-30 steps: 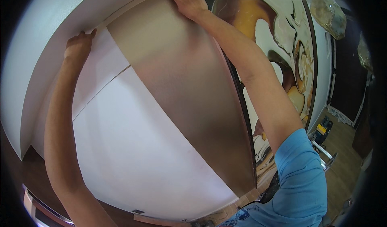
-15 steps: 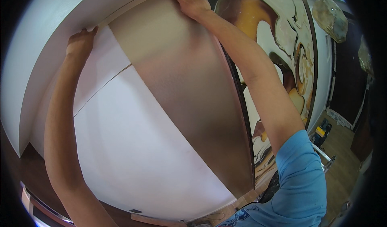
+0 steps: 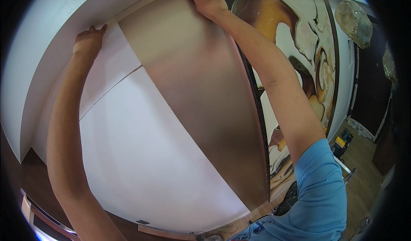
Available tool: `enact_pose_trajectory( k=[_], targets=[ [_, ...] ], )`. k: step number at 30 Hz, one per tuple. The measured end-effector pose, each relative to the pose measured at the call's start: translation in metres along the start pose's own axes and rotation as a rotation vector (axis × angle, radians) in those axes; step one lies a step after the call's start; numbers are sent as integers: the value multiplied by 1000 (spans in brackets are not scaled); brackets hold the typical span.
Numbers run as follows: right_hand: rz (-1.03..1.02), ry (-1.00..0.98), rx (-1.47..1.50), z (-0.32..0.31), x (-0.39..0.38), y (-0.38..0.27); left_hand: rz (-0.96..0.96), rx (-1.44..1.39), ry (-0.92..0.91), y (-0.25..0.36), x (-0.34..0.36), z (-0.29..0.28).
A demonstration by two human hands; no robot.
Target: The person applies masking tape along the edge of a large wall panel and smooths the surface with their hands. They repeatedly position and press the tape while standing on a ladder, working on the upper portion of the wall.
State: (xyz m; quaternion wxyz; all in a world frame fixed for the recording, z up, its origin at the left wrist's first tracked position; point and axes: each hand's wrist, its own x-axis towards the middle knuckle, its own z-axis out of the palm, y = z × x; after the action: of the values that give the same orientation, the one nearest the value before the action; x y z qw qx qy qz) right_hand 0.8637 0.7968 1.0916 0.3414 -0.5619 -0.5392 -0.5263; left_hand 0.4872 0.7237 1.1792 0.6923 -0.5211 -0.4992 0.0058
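Head view | reaching up with left hand (image 3: 89,41) near top of white panel (image 3: 137,147), right hand (image 3: 208,2) at top of brown panel (image 3: 199,91), standing between white panel and marbled panel (image 3: 317,65) | spread well apart, probably for balanced support | finger closure unclear on both

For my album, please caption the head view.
High reach: left hand by a white panel, right hand by a brown panel.
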Motion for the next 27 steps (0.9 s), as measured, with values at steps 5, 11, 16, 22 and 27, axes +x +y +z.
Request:
enact_pose_trajectory(
  k=[5, 11, 16, 22, 27],
  targets=[
    [-4, 19, -15, -2, -2, -1, -15, 10, -19, 2, 0, -1],
    [-2, 16, 6, 1, 0, 0, -24, 17, -26, 3, 2, -2],
    [-5, 55, 13, 6, 1, 0, -29, 11, -39, 3, 1, -4],
    [-9, 75, -8, 7, 1, 0, -23, -8, -37, 2, -3, -10],
    [-1, 71, -30, 8, 0, 1, -38, -1, -104, 4, -3, -16]
  ],
)
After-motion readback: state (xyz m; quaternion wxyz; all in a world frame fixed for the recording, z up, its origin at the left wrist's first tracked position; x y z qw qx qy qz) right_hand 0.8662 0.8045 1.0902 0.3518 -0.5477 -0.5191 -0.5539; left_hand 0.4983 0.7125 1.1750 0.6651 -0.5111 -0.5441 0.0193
